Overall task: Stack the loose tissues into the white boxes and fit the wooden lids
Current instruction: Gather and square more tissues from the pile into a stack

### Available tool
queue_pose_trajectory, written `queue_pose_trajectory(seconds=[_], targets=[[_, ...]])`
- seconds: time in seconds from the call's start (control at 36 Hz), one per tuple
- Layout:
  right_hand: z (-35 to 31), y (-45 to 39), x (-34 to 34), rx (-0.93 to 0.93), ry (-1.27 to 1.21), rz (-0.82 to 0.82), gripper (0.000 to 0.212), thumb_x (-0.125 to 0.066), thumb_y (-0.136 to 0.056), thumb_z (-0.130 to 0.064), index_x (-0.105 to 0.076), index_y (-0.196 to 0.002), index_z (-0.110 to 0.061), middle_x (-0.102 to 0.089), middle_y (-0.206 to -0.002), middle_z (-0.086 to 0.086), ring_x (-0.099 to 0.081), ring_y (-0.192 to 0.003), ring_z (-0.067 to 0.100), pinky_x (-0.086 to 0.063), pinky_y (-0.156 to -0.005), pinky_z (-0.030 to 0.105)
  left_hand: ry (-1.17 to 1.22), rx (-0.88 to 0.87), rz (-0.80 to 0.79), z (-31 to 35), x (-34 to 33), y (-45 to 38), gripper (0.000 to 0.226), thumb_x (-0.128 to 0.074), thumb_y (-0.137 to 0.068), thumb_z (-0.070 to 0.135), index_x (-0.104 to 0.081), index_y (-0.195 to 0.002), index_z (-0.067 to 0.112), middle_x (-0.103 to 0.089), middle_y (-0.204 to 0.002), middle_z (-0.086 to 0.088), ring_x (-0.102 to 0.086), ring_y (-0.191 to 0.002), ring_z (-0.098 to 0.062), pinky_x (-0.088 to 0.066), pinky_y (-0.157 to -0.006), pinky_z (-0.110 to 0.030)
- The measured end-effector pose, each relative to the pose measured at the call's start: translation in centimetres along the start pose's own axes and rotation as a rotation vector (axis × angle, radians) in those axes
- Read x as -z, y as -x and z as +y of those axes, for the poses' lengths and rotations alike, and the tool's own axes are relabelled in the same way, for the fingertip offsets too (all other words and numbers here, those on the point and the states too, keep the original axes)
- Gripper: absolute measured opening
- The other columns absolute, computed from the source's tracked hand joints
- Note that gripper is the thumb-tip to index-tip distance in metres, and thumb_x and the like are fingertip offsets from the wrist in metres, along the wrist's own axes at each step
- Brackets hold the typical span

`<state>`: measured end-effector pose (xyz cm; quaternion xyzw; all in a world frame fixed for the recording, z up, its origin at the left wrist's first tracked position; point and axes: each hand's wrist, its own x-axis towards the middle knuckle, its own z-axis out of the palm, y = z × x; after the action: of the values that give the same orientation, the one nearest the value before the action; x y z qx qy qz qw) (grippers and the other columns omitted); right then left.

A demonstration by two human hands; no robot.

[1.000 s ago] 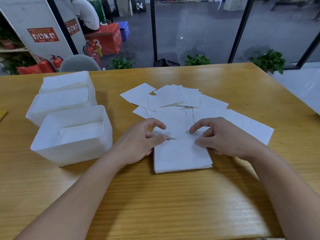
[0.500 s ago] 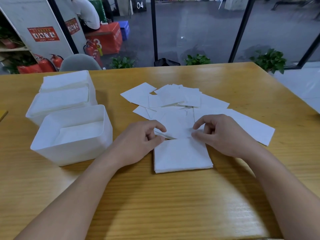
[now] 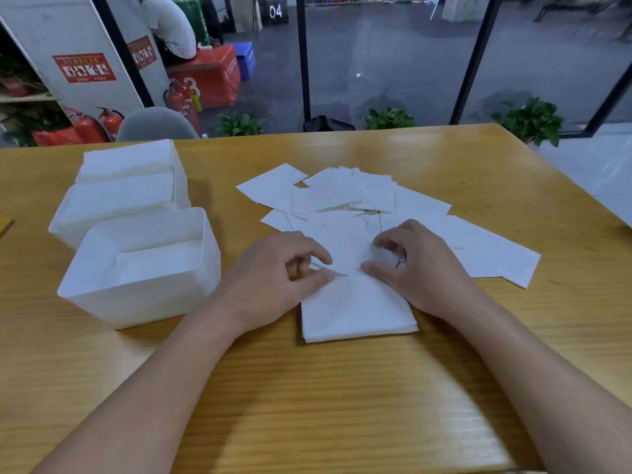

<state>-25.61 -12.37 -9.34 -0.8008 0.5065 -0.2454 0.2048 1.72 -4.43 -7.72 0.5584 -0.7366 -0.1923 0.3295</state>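
A neat stack of white tissues (image 3: pixel 355 313) lies on the wooden table (image 3: pixel 342 405) right in front of me. Behind it, several loose tissues (image 3: pixel 338 193) lie scattered and overlapping. My left hand (image 3: pixel 273 275) and my right hand (image 3: pixel 413 265) sit at the stack's far edge, and each pinches the edge of one loose tissue (image 3: pixel 345 251) lying between them. An open white box (image 3: pixel 136 295) with a few tissues inside stands to the left. Behind it a second white box (image 3: pixel 68 230) holds tissues heaped above its rim.
A dark wooden edge (image 3: pixel 5 225) shows at the far left border. The table's right edge (image 3: pixel 581 196) runs diagonally beside a pale floor. A grey chair back (image 3: pixel 155 126) stands behind the table, before glass panels and potted plants.
Both hands have crept forward and closer together over the tissue at the stack's far edge. The boxes and the loose tissues have not moved.
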Motion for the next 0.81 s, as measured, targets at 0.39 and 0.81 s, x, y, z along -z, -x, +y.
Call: queue_pose_trajectory(seconds=[0.39, 0.81], targets=[[-0.8, -0.5, -0.1, -0.132, -0.138, 0.011, 0.02, -0.087, -0.087, -0.036, -0.071, -0.098, -0.031, -0.067, -0.089, -0.008, -0.062, -0.079, 0.009, -0.05, -0.07, 0.03, 0.049, 0.022, -0.212, 0.6, -1.5, 0.3, 0.02, -0.082, -0.098, 0.044, -0.079, -0.117, 0.05, -0.065, -0.099, 0.015, -0.061, -0.09, -0.011, -0.044, -0.078, -0.011], [-1.1, -0.2, -0.5, -0.042, -0.193, 0.045, 0.015, -0.076, -0.099, -0.025, -0.067, -0.089, -0.032, -0.063, -0.086, -0.034, -0.056, -0.075, -0.003, -0.035, -0.068, 0.022, -0.014, 0.27, 0.149, -1.3, -1.9, -2.0, 0.043, -0.071, -0.102, 0.055, -0.063, -0.142, 0.043, -0.065, -0.118, 0.026, -0.056, -0.113, 0.01, -0.042, -0.084, -0.013]])
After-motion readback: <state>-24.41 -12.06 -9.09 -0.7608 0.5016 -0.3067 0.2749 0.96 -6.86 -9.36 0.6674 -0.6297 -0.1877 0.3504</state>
